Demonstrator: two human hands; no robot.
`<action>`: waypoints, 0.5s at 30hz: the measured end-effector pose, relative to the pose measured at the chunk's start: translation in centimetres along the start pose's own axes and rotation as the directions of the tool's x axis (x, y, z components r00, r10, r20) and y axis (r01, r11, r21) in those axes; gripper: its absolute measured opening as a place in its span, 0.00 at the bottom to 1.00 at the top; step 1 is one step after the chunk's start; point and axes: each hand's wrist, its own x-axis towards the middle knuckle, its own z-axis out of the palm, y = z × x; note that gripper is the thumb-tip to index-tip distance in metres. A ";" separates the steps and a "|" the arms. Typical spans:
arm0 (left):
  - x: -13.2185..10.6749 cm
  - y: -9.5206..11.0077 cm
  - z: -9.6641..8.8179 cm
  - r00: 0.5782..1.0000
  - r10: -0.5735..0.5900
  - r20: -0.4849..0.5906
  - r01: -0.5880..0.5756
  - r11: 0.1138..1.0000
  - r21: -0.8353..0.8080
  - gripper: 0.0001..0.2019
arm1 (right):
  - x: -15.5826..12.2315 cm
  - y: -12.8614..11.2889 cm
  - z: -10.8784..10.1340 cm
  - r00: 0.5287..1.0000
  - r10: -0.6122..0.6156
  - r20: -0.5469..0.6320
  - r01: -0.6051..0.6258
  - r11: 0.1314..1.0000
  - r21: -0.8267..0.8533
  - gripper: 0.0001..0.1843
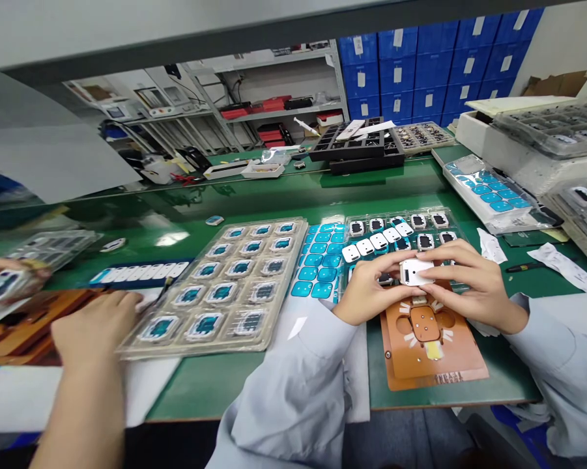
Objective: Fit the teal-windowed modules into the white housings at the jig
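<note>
Between both my hands is a small white rounded-square housing (411, 273) with a dark slot on its face. My left hand (371, 284) grips its left side with thumb and fingers. On the other side, my right hand (476, 283) closes around it, a finger lying across the face. Beneath them an orange-brown fixture plate (405, 371) rests on the green bench, a rounded-square seat at its centre. Behind my hands lie a clear tray (462, 225) of white-and-black parts and a strip of white pads (365, 246). Blue adhesive pieces (317, 247) on a sheet are left of my left hand.
A clear tray (258, 339) of white-and-teal parts sits to the left. Further left, a co-worker's hand (92, 326) reaches over another brown fixture (43, 309). Black trays (366, 159) stand at the back. Bagged blue pieces (493, 189) and stacked trays (557, 130) occupy the right.
</note>
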 end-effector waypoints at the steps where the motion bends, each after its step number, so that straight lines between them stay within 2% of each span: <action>1: 0.0 0.0 0.0 1.000 -0.001 0.000 0.001 1.000 0.001 0.25 | 0.0 0.0 0.0 1.000 -0.001 -0.001 0.001 1.000 -0.003 0.09; 15: 0.1 0.0 0.0 1.000 0.011 0.015 -0.011 1.000 0.022 0.24 | -0.1 0.0 0.0 1.000 -0.008 -0.001 0.008 1.000 -0.018 0.09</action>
